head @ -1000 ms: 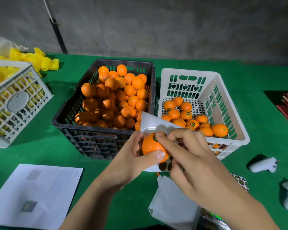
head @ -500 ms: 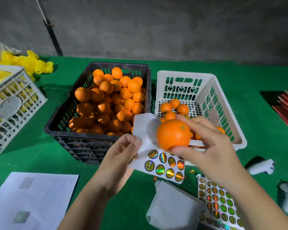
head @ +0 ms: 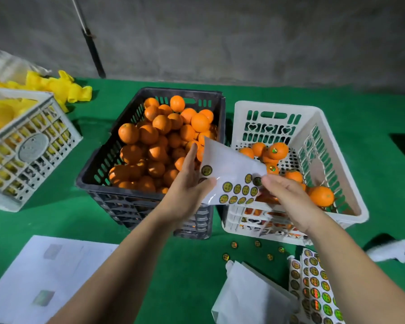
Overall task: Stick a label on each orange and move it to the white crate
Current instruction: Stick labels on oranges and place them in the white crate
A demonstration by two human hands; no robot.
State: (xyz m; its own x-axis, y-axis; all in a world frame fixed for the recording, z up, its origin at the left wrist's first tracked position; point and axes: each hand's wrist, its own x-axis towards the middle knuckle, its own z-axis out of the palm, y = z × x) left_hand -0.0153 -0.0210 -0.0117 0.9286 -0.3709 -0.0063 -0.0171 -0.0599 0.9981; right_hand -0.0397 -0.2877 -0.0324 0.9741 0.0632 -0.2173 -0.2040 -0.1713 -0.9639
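The left hand [head: 187, 190] grips the label sheet [head: 229, 176] by its left edge, thumb on the printed face and fingers behind, and holds it raised over the gap between the two crates. The right hand [head: 288, 197] carries no fruit; its fingertips [head: 265, 181] meet the sheet's right edge at the round labels [head: 237, 189], apparently pinching one to peel it, though contact with a single label cannot be confirmed. The black crate [head: 126, 127], to the left, holds the unlabelled oranges [head: 154, 146] in a full heap. The white crate [head: 332, 136], to the right, holds the labelled oranges [head: 277, 150] in a loose layer. Several loose labels [head: 234, 244] lie on the green table [head: 197, 277], near a second label sheet [head: 313, 284] at lower right. Risks from here: a label peeled by one edge may curl and stick to itself or to a fingertip; the unsupported sheet may bend away from the pull, so that the label tears or drops to the table among those already there; a dropped label may pick up lint and bond poorly to the peel.
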